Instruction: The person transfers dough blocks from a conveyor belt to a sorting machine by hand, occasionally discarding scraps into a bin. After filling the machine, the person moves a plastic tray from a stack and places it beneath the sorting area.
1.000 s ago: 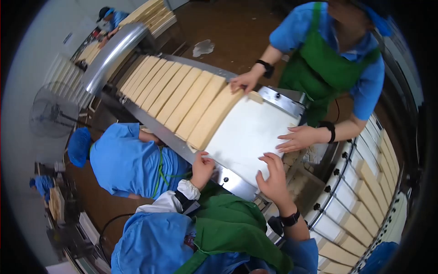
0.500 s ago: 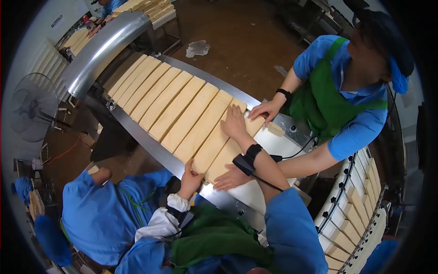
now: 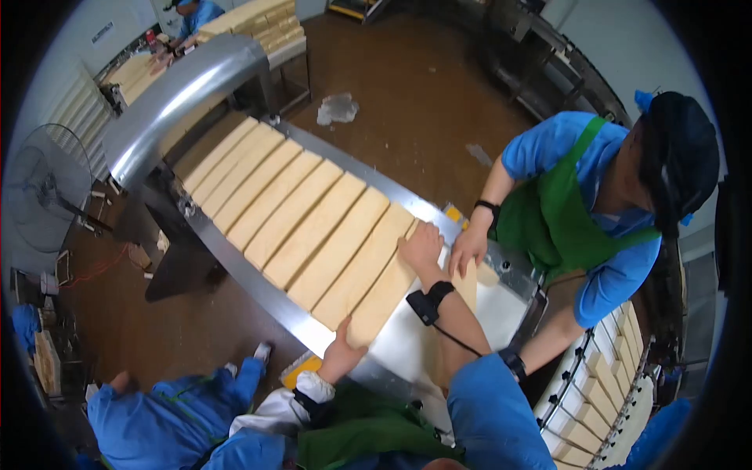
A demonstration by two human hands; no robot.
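A row of long pale yellow slabs [image 3: 309, 222] lies side by side across the conveyor. My left hand [image 3: 342, 356] holds the near end of the rightmost slab [image 3: 382, 301] in the row, thumb along its edge. At the far end of that slab, my right hand [image 3: 423, 247] has its fingers bent over the corner. The co-worker's hand [image 3: 468, 249] rests on a separate slab [image 3: 468, 286], partly hidden by my right forearm. White belt [image 3: 403, 333] shows between the two slabs. The co-worker's other hand is hidden behind my arm.
A curved metal hood [image 3: 184, 102] spans the conveyor's far end. Across from me stands a co-worker in a green apron [image 3: 540, 211]. A rack of slabs [image 3: 603, 384] curves at lower right. Another person [image 3: 164, 415] is at lower left, near a fan [image 3: 51, 188].
The view has shifted, and my hands appear lower and farther right. The co-worker's near hand has left the slab end beside my left hand. A gap of white belt now shows there.
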